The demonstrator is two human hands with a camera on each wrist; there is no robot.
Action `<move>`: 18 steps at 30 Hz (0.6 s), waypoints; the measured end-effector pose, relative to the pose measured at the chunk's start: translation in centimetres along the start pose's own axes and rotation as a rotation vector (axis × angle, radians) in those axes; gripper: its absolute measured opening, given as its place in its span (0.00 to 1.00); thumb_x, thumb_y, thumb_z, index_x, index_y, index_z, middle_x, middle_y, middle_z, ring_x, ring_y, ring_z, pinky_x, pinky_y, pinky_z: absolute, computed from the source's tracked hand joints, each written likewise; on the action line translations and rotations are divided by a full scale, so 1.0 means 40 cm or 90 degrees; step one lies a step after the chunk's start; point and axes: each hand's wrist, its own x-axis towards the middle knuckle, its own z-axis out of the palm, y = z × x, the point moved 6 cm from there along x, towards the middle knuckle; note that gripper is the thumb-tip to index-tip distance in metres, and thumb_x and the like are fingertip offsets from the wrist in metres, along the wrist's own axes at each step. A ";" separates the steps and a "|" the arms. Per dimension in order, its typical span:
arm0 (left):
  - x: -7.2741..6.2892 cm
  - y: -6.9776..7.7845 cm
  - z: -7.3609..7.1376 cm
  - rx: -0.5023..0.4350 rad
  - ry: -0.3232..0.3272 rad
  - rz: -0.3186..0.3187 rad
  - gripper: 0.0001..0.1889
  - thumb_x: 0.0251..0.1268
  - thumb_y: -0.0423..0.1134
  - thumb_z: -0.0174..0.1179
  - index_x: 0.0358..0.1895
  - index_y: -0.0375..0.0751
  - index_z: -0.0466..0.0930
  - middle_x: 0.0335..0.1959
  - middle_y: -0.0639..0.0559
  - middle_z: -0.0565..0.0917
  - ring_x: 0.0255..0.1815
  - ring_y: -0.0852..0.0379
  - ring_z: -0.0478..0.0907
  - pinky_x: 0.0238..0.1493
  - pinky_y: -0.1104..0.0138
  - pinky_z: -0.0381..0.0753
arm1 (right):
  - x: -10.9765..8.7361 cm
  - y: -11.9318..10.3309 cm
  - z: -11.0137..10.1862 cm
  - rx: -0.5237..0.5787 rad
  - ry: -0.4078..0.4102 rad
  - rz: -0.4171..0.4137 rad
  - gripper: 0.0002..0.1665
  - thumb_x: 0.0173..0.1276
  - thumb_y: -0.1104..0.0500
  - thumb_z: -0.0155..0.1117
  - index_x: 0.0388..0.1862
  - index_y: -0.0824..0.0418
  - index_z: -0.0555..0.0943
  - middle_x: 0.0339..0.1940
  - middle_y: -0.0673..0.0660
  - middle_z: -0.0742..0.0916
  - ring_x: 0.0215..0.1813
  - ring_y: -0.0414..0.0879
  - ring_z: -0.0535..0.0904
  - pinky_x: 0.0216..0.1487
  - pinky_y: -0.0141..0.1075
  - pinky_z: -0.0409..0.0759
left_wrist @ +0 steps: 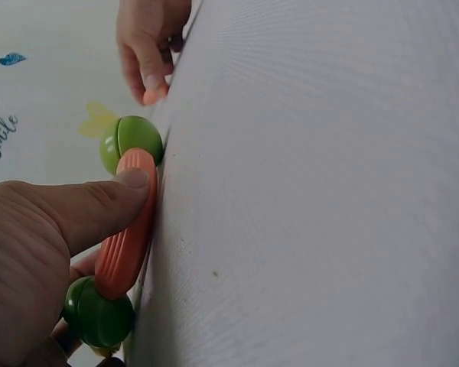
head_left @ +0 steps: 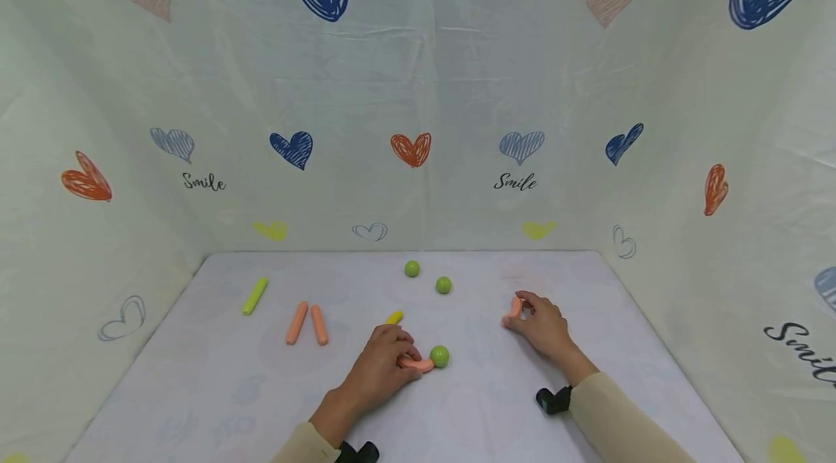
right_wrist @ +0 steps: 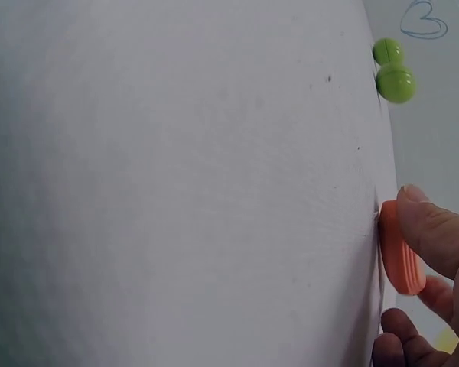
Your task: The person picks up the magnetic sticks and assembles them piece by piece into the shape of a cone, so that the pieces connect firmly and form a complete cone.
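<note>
My left hand (head_left: 382,363) grips a curved, ridged orange piece (left_wrist: 127,237) low over the table, thumb laid along it. A green ball (head_left: 440,356) sits right at the piece's far end. In the left wrist view a darker green ball (left_wrist: 99,312) lies at the near end, close to the fingers; the hand hides it from the head view. To the right, my right hand (head_left: 543,326) pinches a similar curved orange piece (right_wrist: 402,248) between thumb and fingers, its edge close to the tabletop.
Two more green balls (head_left: 443,285) stand toward the back of the white table (head_left: 496,412). Two straight orange sticks (head_left: 297,323) and a yellow-green stick (head_left: 255,296) lie on the left. A yellow piece (head_left: 395,317) shows just beyond the left hand. Heart-printed cloth (head_left: 418,209) rises behind.
</note>
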 end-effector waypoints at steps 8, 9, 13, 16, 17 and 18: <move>-0.001 -0.003 0.000 0.001 -0.001 -0.002 0.06 0.61 0.42 0.78 0.36 0.52 0.90 0.52 0.55 0.82 0.67 0.48 0.72 0.71 0.45 0.74 | -0.001 -0.002 0.005 0.083 -0.022 -0.018 0.42 0.64 0.55 0.80 0.75 0.59 0.73 0.62 0.66 0.86 0.62 0.59 0.81 0.63 0.57 0.76; -0.001 -0.004 0.000 0.001 -0.001 -0.002 0.06 0.61 0.42 0.78 0.36 0.52 0.90 0.52 0.55 0.82 0.67 0.48 0.72 0.71 0.45 0.74 | -0.002 -0.004 0.006 0.098 -0.021 -0.022 0.42 0.65 0.56 0.80 0.76 0.59 0.73 0.62 0.66 0.86 0.61 0.59 0.82 0.63 0.54 0.78; -0.001 -0.006 0.005 0.006 -0.006 -0.007 0.06 0.61 0.43 0.79 0.37 0.51 0.90 0.52 0.55 0.82 0.68 0.48 0.72 0.72 0.45 0.73 | -0.003 -0.008 0.004 0.136 -0.006 -0.032 0.37 0.68 0.62 0.75 0.75 0.59 0.75 0.60 0.66 0.87 0.59 0.55 0.85 0.59 0.45 0.81; 0.000 -0.008 0.008 0.011 -0.010 -0.014 0.06 0.61 0.43 0.79 0.37 0.52 0.90 0.52 0.55 0.82 0.68 0.48 0.71 0.72 0.45 0.73 | -0.005 -0.012 0.002 0.147 0.007 -0.035 0.33 0.71 0.65 0.70 0.74 0.59 0.76 0.60 0.66 0.88 0.57 0.54 0.86 0.55 0.39 0.82; 0.000 -0.008 0.007 0.010 -0.011 -0.015 0.06 0.61 0.43 0.78 0.37 0.52 0.90 0.52 0.55 0.82 0.68 0.48 0.71 0.72 0.45 0.73 | -0.006 -0.014 0.002 0.152 0.012 -0.034 0.32 0.71 0.66 0.69 0.74 0.58 0.76 0.59 0.65 0.88 0.56 0.53 0.86 0.54 0.37 0.82; 0.000 -0.007 0.007 0.010 -0.010 -0.015 0.06 0.61 0.43 0.78 0.37 0.52 0.90 0.52 0.55 0.82 0.68 0.48 0.71 0.72 0.45 0.73 | -0.006 -0.015 0.002 0.156 0.016 -0.033 0.31 0.72 0.66 0.67 0.73 0.58 0.77 0.59 0.65 0.88 0.56 0.53 0.86 0.53 0.35 0.82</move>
